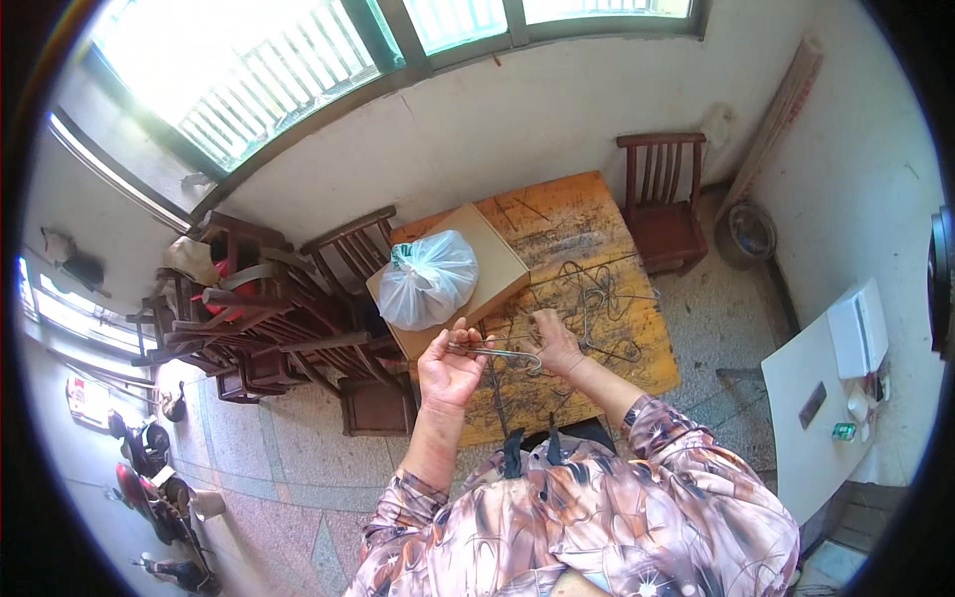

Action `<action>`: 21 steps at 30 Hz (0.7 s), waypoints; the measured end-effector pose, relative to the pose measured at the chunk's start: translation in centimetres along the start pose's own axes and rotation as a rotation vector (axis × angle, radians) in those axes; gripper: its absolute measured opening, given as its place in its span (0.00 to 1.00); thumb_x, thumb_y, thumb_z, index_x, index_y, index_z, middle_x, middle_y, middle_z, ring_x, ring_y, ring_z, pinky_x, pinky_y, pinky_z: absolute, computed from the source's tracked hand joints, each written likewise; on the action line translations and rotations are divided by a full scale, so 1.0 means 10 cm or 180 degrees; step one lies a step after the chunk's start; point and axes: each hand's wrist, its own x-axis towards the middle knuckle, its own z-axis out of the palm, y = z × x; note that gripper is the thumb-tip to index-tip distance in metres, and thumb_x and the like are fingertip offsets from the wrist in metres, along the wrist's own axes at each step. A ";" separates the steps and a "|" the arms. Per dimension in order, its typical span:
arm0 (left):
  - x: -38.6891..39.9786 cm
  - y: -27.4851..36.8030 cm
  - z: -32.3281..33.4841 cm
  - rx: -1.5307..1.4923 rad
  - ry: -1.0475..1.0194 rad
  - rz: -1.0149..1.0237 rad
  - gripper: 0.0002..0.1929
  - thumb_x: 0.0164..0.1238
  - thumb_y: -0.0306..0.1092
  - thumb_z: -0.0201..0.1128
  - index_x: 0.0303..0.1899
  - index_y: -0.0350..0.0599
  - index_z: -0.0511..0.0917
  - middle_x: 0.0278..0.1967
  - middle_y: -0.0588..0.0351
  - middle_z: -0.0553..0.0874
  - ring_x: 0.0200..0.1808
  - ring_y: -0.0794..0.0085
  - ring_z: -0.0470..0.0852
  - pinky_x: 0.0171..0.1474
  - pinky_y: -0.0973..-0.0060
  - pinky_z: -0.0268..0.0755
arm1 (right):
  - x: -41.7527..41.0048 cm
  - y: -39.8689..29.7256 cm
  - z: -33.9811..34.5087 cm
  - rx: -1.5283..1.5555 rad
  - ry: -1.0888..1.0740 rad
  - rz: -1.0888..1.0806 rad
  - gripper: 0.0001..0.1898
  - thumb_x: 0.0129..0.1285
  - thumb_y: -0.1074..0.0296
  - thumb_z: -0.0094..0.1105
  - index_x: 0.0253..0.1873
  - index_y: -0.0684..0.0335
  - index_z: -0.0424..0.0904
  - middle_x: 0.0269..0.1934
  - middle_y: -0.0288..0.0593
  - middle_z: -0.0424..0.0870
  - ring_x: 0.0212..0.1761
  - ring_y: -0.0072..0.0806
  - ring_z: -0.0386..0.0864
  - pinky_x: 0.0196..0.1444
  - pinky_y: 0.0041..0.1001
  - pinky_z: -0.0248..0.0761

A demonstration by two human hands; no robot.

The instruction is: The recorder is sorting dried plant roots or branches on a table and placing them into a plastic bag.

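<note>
My left hand is turned palm up over the table, its fingers closed around several thin metal hooks. One hooked end curves out towards the right. My right hand is just beside them, its fingers near a thin wire that stretches across from the left hand. Whether the right fingers grip that wire is not clear. Both hands are above the worn wooden table. A loose tangle of bent metal wires lies on the tabletop beyond my right hand.
A tied white plastic bag rests on a cardboard box at the table's left. Stacked wooden chairs crowd the left side. One wooden chair stands past the table's far right corner, near a bin. A white table is at right.
</note>
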 end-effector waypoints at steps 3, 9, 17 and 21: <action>0.00 0.00 0.02 -0.0032 -0.0164 -0.0067 0.13 0.61 0.32 0.53 0.42 0.33 0.75 0.28 0.52 0.82 0.40 0.63 0.78 0.59 0.52 0.59 | 0.03 0.05 0.05 0.0434 -0.0005 -0.0814 0.12 0.59 0.62 0.53 0.46 0.58 0.73 0.41 0.47 0.75 0.45 0.44 0.74 0.45 0.34 0.69; 0.02 0.12 -0.05 -0.0190 -0.0304 0.0240 0.12 0.62 0.34 0.53 0.43 0.37 0.76 0.31 0.55 0.81 0.43 0.63 0.77 0.58 0.52 0.60 | -0.07 -0.09 -0.02 0.0937 -0.0863 -0.0588 0.10 0.61 0.66 0.52 0.45 0.61 0.73 0.39 0.49 0.76 0.42 0.45 0.75 0.42 0.35 0.69; -0.06 0.07 -0.16 0.0422 -0.0524 0.0787 0.13 0.66 0.36 0.51 0.45 0.39 0.75 0.36 0.55 0.81 0.45 0.65 0.77 0.56 0.58 0.64 | -0.09 -0.27 -0.17 0.0670 -0.0804 -0.1257 0.09 0.57 0.71 0.52 0.43 0.63 0.72 0.36 0.51 0.74 0.38 0.47 0.74 0.39 0.37 0.69; -0.16 -0.02 -0.06 0.0635 -0.0576 0.0928 0.13 0.67 0.37 0.51 0.49 0.41 0.73 0.41 0.49 0.81 0.48 0.63 0.77 0.53 0.66 0.68 | -0.11 -0.32 -0.15 0.0340 -0.0648 -0.1462 0.06 0.58 0.72 0.51 0.40 0.64 0.72 0.33 0.50 0.74 0.37 0.46 0.75 0.36 0.36 0.70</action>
